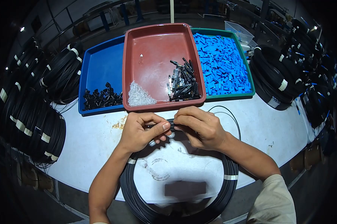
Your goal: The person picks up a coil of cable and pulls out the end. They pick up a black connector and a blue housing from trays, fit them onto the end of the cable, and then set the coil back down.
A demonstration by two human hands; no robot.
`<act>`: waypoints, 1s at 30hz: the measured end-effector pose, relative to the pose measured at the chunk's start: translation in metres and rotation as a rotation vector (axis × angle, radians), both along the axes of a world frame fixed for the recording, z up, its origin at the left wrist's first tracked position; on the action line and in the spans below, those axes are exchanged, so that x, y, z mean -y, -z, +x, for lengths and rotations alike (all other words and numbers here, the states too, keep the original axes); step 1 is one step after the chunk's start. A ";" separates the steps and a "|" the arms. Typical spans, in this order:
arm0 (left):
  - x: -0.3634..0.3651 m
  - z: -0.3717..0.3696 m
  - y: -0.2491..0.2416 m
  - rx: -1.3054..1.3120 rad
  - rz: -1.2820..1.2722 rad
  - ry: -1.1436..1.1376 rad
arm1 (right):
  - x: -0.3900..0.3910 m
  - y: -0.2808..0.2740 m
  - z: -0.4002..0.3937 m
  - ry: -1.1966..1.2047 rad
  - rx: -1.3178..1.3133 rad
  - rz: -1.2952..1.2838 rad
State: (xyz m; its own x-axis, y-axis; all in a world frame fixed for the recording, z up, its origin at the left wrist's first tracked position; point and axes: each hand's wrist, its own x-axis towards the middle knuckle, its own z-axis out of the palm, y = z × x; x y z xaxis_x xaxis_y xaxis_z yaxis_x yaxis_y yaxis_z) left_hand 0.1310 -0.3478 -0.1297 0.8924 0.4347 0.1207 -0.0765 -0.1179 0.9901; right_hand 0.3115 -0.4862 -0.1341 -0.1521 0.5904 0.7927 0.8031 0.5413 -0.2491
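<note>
A large coil of black cable [128,181] with white tape bands lies at the table's near edge, below my hands. At the coil's top, my left hand [146,130] has thumb and fingers pinched together. Close on its right, my right hand [200,127] is also closed, fingertips near a short dark stretch of the cable. Whatever small piece sits between the fingertips is too hidden to name. A loose black cable end [232,114] loops out behind my right hand.
Behind my hands stand a blue tray [101,63] with black parts, a red tray [157,44] with clear and black pieces, and a green tray [250,80] full of blue pieces [222,63]. Black cable coils [37,127] stack left, more coils [276,74] right.
</note>
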 end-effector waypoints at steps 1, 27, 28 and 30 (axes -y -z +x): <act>0.000 0.000 0.001 0.000 -0.018 0.011 | 0.000 0.000 0.000 0.002 -0.014 0.010; 0.004 0.002 0.003 0.306 0.570 -0.122 | -0.002 0.003 0.005 -0.004 -0.032 0.040; 0.003 0.003 0.003 0.375 0.755 -0.112 | -0.002 0.004 0.006 -0.011 -0.026 0.038; 0.002 0.002 0.003 0.460 1.037 -0.085 | -0.001 0.005 0.006 -0.006 -0.027 0.008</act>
State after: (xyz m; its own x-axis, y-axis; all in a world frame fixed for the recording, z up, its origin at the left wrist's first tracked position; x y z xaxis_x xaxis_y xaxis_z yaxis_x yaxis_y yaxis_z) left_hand 0.1333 -0.3495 -0.1327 0.6431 -0.0088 0.7657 -0.3598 -0.8861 0.2920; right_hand 0.3180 -0.4853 -0.1387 -0.1340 0.5833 0.8011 0.7926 0.5484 -0.2667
